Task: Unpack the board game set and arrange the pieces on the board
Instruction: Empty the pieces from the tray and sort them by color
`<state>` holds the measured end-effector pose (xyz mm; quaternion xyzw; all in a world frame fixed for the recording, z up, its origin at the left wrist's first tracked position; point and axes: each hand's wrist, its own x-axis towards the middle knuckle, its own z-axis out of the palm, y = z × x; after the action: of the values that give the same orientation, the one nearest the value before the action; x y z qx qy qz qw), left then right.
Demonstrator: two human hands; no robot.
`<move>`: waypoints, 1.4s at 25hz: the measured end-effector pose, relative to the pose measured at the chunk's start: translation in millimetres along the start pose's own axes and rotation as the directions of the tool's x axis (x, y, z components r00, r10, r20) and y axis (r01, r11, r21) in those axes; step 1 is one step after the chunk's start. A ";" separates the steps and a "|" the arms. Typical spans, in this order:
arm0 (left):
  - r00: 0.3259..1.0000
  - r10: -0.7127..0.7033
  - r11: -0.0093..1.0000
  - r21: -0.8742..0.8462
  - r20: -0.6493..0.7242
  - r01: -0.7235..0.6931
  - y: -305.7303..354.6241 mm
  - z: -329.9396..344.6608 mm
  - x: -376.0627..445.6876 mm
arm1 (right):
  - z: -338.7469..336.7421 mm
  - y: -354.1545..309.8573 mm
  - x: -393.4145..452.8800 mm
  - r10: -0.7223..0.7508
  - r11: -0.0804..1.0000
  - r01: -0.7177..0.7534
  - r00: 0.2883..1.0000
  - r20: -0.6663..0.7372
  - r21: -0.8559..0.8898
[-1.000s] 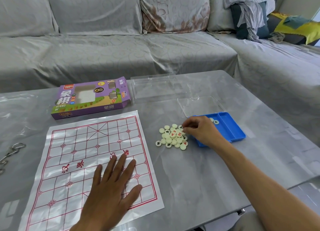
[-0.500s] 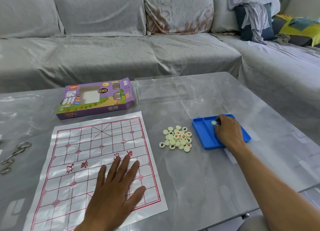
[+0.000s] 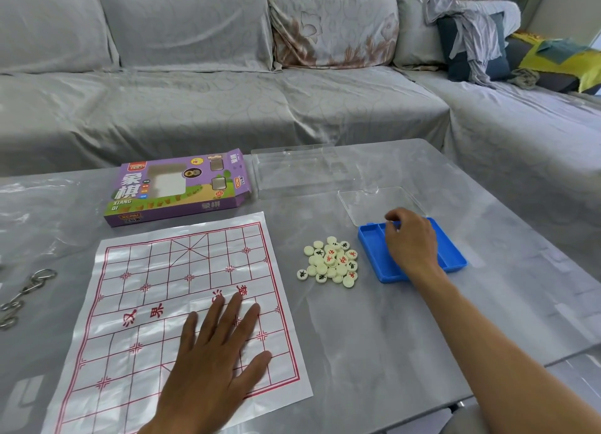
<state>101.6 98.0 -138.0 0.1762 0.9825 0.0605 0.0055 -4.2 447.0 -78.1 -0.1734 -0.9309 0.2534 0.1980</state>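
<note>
I read the right hand (image 3: pixel 410 242) as working inside the blue plastic tray (image 3: pixel 453 254), grip curled at the tray's far divider; I cannot tell whether a piece is pinched there. The left hand (image 3: pixel 211 352) lies flat, grip spread, on the xiangqi board sheet (image 3: pixel 182 290) to the left of the tray. The xiangqi pieces (image 3: pixel 331 261) sit heaped on the table (image 3: pixel 374 336) just left of the tray, none yet on the board. Risk: the pieces are small, smooth, cream discs with red or black characters; a brushing wrist could scatter or roll them across the glossy grey marble-patterned table. Risk: the board is thin, creased, shiny film; lifting the left hand may let it slide. The tray is rigid and shallow, with a clear lid (image 3: pixel 380 202) lying behind it.
</note>
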 end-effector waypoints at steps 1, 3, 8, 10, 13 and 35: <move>1.000 0.003 1.000 0.003 -0.002 -0.003 0.3 -0.6 0.2 | 0.5 14.1 3.1 0.044 0.997 -0.042 0.999 0.022 -0.071; 1.000 0.002 1.000 0.001 -0.012 -0.002 0.0 -1.2 -0.5 | 3.3 33.7 5.8 0.064 0.989 -0.050 0.993 0.102 -0.137; 1.000 -0.011 1.000 0.000 -0.010 0.011 0.3 -1.5 -0.6 | 3.0 40.5 15.7 0.077 0.989 -0.057 0.986 0.149 -0.137; 1.000 -0.004 1.000 -0.008 0.013 0.004 1.2 -3.2 0.3 | -1.3 38.5 15.9 0.117 0.988 -0.100 0.982 0.151 -0.117; 0.999 0.003 1.000 -0.030 0.047 -0.001 1.9 -5.6 0.0 | -10.3 11.1 5.1 0.027 0.993 -0.044 0.989 0.147 0.111; 1.000 0.008 0.998 -0.067 0.025 -0.007 -2.0 -4.5 -1.6 | -15.7 55.4 16.5 0.195 0.897 -0.116 0.970 0.145 -0.427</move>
<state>102.3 95.0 -133.8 0.1803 0.9791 0.0912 0.0235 1.1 505.3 -91.0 -0.2615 -0.9607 0.0798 0.0485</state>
